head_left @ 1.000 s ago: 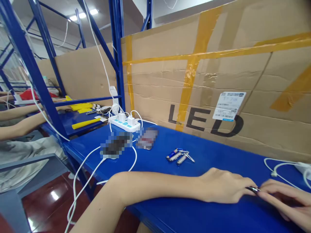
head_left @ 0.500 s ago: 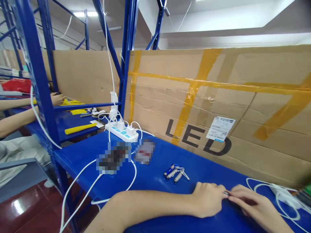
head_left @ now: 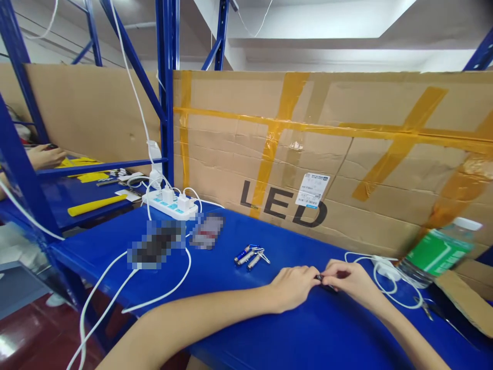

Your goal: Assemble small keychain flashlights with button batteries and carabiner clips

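My left hand (head_left: 295, 289) rests knuckles up on the blue tabletop, its fingers curled closed. Touching its fingertips, my right hand (head_left: 350, 281) pinches with thumb and fingers. Between the two sits a small dark piece with a shiny spot (head_left: 319, 278), mostly covered by fingers, so its kind is unclear. A dark thing (head_left: 330, 288) shows on the table just below the right fingers. To the left of my hands lie three small keychain flashlights (head_left: 248, 257), one blue and two silver, with metal clips.
A white power strip (head_left: 171, 205) with plugs and cables stands at the back left, near two blurred-out flat objects. At the right are a green-labelled bottle (head_left: 439, 254), a coiled white cable (head_left: 389, 288) and pliers (head_left: 425, 309). Cardboard (head_left: 239, 154) walls the back. Another person's hand (head_left: 44, 155) shows far left.
The view has turned rightward, bringing the whole bottle and the pliers into sight. My hands stay together over the small dark piece, with the right fingers now closer around it.
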Available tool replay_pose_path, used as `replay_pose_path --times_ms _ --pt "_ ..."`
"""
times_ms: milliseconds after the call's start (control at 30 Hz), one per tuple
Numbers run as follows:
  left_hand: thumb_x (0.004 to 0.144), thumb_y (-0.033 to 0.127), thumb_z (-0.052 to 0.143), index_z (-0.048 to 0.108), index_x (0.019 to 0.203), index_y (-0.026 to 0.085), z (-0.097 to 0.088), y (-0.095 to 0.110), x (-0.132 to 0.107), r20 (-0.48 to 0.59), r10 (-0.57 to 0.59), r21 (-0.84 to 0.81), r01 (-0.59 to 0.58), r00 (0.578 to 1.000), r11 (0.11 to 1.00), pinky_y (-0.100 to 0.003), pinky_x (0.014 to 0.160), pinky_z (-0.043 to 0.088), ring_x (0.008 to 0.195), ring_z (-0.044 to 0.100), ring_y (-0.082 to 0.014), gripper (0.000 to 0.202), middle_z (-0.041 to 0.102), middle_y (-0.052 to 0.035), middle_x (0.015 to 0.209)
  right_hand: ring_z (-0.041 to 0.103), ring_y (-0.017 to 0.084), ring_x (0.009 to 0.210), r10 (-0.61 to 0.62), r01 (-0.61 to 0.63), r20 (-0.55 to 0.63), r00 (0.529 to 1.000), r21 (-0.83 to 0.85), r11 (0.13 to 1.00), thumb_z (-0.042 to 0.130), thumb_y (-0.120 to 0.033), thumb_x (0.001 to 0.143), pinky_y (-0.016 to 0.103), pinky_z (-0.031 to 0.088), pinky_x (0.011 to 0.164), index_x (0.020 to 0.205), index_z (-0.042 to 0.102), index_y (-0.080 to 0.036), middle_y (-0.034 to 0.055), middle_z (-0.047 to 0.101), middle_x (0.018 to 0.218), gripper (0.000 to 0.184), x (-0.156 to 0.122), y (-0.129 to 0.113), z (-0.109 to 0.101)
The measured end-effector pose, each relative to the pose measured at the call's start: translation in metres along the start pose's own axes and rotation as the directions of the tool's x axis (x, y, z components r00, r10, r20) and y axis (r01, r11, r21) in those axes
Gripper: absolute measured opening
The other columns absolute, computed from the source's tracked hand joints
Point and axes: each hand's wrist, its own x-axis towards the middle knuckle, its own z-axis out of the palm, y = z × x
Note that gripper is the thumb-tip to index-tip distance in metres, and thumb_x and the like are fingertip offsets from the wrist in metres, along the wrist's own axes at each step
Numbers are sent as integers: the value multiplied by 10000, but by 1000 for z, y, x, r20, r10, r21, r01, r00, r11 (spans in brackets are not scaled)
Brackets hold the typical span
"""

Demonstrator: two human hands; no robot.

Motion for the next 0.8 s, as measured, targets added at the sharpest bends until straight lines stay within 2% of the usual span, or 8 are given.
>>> replay_pose_path --times_ms 233,400,667,767,800 --pt "948 263 321 454 1040 144 4 1 -3 -81 81 -14 -82 993 997 -304 874 416 987 539 -179 201 574 -78 1035 451 81 408 11 -10 -10 1000 97 995 748 -487 518 228 385 408 513 599 -138 -2 524 553 380 -6 3 4" --pt "947 217 311 463 1015 139 -2 4 -2 -11 99 -35 -99 995 994 -295 874 415 986 542 -178 185 574 -79 1041 429 64 400 29 -28 2 1000 241 970 736 -421 541 209 345 403 500 544 -130 -23 491 526 351 -7 13 8" --pt "933 273 355 469 927 182 -13 15 -12 51 -32 -185 41 998 982 -239 642 436 803 618 -172 146 630 -18 926 391 39 368 42 -53 33 999 465 884 729 -318 581 178 290 357 520 524 -136 -33 460 543 281 -6 18 19" --pt "934 273 345 459 902 187 -12 17 -17 57 -109 -278 121 992 953 -215 586 415 711 615 -142 146 636 -2 874 378 29 352 36 -45 27 999 540 840 701 -340 653 165 257 337 580 546 -143 -30 456 566 262 -11 23 27" --pt "930 288 355 458 886 185 -11 17 -18 59 -91 -292 105 994 951 -216 581 412 696 613 -141 151 636 -2 860 370 20 349 42 -48 25 999 563 825 680 -345 685 161 252 339 617 560 -147 -28 464 589 241 -13 26 30"
